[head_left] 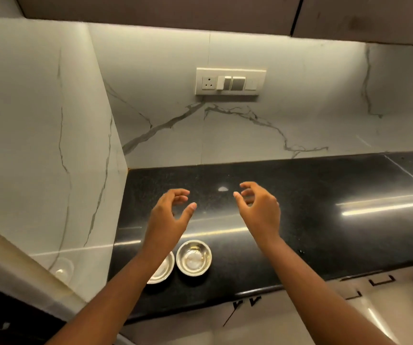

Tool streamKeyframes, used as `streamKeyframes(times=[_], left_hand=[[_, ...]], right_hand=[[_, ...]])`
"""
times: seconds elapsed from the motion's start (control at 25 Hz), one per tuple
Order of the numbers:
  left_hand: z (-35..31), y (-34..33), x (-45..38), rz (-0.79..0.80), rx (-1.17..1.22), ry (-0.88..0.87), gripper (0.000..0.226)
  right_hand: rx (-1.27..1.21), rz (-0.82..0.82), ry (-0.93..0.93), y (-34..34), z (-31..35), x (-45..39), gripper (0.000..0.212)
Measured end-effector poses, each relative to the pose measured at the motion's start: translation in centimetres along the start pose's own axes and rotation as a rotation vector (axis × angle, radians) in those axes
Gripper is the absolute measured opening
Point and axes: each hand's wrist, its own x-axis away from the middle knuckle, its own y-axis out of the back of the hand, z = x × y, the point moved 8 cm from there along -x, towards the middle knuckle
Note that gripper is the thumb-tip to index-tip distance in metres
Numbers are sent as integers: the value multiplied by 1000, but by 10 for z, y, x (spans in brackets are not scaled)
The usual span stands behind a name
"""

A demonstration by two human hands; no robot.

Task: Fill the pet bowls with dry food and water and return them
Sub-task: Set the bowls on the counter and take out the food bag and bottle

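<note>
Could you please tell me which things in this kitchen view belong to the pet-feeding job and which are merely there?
Part of the job:
- right steel bowl, nothing visible inside
- left steel bowl, half hidden by the left forearm
- left hand and right hand, both open and holding nothing

Merely there:
- black countertop
- wall switch panel

A polished black granite countertop (324,195) runs along the wall, its glossy surface catching long streaks of light. Behind it rises a white marble-look backsplash (287,95) crossed by thin grey veins. Mounted on that backsplash is a cream rectangular switch plate (230,81) (one three-pin socket at its left end, switches beside it). Above, the underside of a brown wall cabinet (175,11) spans the top edge.
</note>
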Motion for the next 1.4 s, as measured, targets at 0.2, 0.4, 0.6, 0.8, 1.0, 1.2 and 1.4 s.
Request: streamKeyframes(times=[0.2,0.4,0.6,0.8,1.0,1.2,1.4], left_hand=[[-111,-15,-56,-129,-81,-246,33],[-212,-25,-92,-296,-181,-408,38],[-288,-38,-121,-388,-280,-484,37],[-324,-49,-138,-414,-335,-498,38],[-344,-49,-144,-465,-391,-496,35],[-327,-40,-147,-461,-132,-384,31],[-298,-42,-150,-391,-33,-286,32]], right_hand=[[-58,-175,266,77,46,-80,31],[-12,-394,552,148,85,-138,38],[88,-521,741,192,111,-187,56],[385,-565,922,187,130,-218,90],[496,-574,905,181,139,-253,92],[476,-686,915,184,138,-263,73],[498,-738,931,181,133,-267,61]])
